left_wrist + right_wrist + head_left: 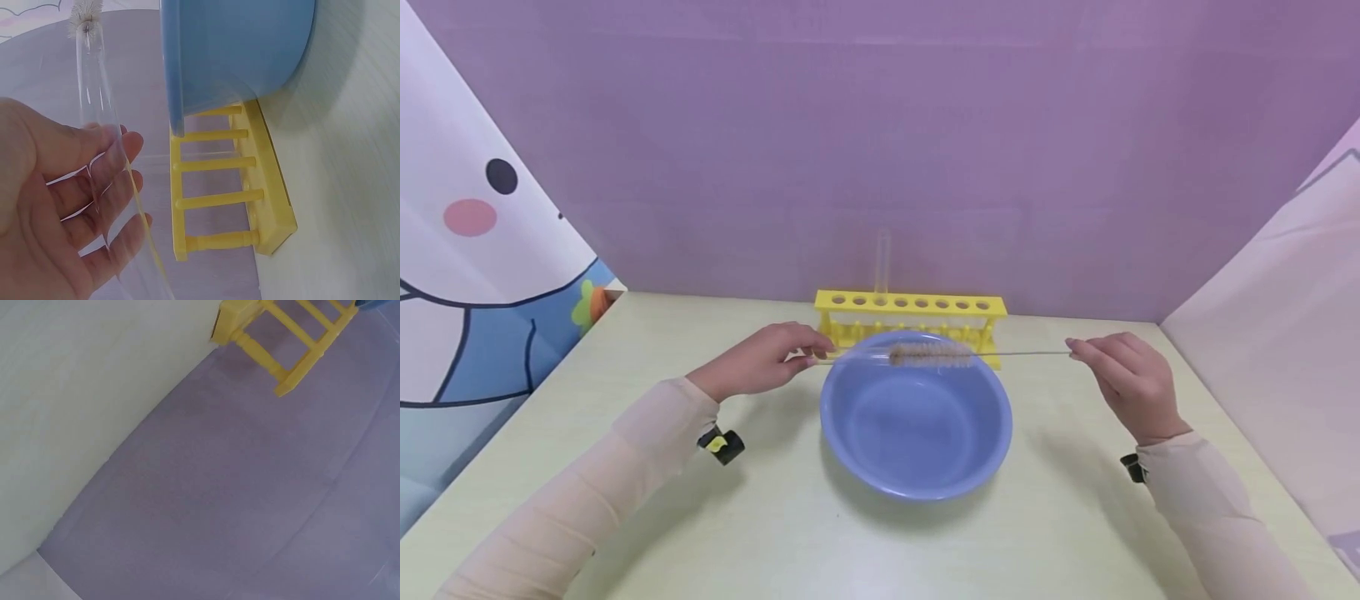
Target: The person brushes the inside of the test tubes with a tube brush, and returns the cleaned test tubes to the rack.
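Observation:
My left hand (767, 357) pinches a clear glass test tube (97, 94) between thumb and fingers, level above the near side of the yellow rack. Out to the right, my right hand (1131, 383) pinches the thin wire handle (1026, 353) of a test tube brush by its end. The brush's tan bristles (928, 356) lie in line with the tube, over the far rim of a blue basin (917, 479). In the left wrist view, the bristle head (86, 22) sits right at the tube's mouth. The right wrist view does not show the right hand.
Behind the basin stands a yellow test tube rack (910, 303) with a row of holes. Another clear test tube (882, 262) stands upright in it. A purple backdrop (880, 125) rises at the table's far edge, with printed cloth (467, 333) at the left.

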A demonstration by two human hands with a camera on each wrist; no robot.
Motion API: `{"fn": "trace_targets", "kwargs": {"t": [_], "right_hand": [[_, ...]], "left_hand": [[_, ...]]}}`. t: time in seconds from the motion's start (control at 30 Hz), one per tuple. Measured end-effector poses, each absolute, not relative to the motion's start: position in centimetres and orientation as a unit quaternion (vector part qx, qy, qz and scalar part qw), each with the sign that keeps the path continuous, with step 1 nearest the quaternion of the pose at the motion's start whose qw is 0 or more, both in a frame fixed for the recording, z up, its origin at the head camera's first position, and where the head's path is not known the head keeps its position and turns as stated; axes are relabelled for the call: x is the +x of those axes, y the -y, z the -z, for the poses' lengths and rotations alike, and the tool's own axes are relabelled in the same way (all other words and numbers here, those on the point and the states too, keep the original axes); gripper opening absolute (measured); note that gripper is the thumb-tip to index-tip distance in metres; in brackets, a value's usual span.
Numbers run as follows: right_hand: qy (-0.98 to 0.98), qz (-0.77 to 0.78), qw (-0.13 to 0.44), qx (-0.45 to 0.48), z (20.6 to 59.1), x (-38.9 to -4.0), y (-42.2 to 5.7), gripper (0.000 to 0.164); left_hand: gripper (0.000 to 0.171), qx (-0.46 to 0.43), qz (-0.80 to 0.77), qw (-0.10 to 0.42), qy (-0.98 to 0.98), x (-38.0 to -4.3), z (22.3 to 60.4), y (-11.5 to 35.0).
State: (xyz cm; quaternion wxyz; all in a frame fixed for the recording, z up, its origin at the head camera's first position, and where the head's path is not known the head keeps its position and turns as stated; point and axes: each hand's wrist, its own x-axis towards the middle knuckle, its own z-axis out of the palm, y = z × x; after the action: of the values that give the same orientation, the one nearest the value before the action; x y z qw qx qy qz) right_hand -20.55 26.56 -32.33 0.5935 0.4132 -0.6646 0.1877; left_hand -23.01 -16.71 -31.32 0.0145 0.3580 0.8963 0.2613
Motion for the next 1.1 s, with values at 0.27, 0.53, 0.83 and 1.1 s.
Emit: {"fn": "trace_targets", "kwargs": {"t": [0.27,0.53,0.83,1.1], "right_hand": [[0.636,-0.184,0.605,0.442,31.77,-20.3,-25.69,0.021],[0.629,-0.167,0.612,0.449,32.11,-20.66,-25.74,0.019],[0.624,-0.157,0.615,0.455,32.37,-20.98,-25.89,0.017],[0.62,-0.173,0.618,0.451,32.29,-20.97,-25.43,0.018]], "left_hand": [[0.029,0.358,-0.245,0.001,-0.901,-23.28,31.64,16.71],[0.03,0.355,-0.234,-0.006,-0.905,-23.34,31.78,16.75],[0.029,0.361,-0.234,-0.01,-0.903,-23.31,31.87,16.76],[0.029,0.362,-0.237,-0.015,-0.902,-23.59,32.26,16.73]]}}
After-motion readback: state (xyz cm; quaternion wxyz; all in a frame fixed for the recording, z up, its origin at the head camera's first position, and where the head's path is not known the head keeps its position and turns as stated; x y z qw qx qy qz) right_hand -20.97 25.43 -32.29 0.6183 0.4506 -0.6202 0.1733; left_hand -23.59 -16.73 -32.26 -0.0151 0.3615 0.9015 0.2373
